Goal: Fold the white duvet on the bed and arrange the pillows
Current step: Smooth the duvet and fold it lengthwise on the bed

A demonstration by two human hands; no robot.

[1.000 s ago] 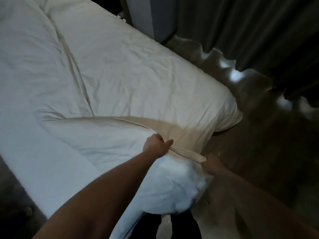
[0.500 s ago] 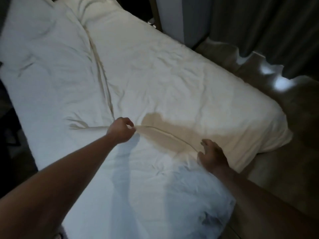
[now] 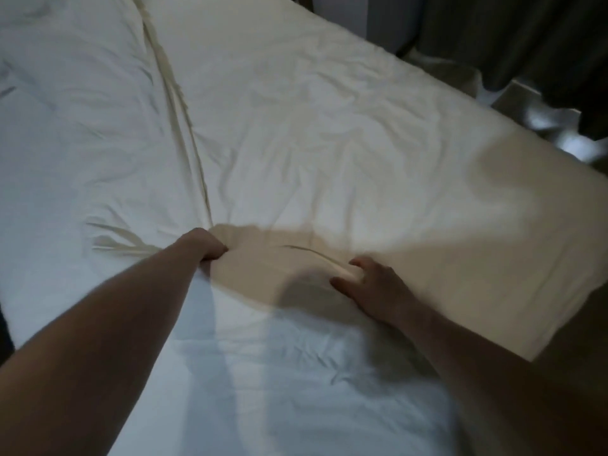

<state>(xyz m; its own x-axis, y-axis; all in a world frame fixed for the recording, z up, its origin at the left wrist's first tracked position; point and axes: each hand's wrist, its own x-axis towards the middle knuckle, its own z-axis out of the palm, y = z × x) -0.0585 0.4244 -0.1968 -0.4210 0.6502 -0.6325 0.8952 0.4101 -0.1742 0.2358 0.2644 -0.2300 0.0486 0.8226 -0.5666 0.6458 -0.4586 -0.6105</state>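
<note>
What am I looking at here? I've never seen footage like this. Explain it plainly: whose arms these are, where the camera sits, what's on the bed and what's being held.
There is no machine: a person wears a camera on the head, so the single picture looks forward and down along their own bare arms. A white duvet covers the bed, wrinkled, with a long seam running up the middle. The left hand is closed in a fist on a bunch of the cloth. The right hand lies with fingers curled over a raised fold edge; whether it truly grips or just presses, I cannot tell. Dark curtains hang beyond the bed at upper right. No pillows can be made out clearly.
</note>
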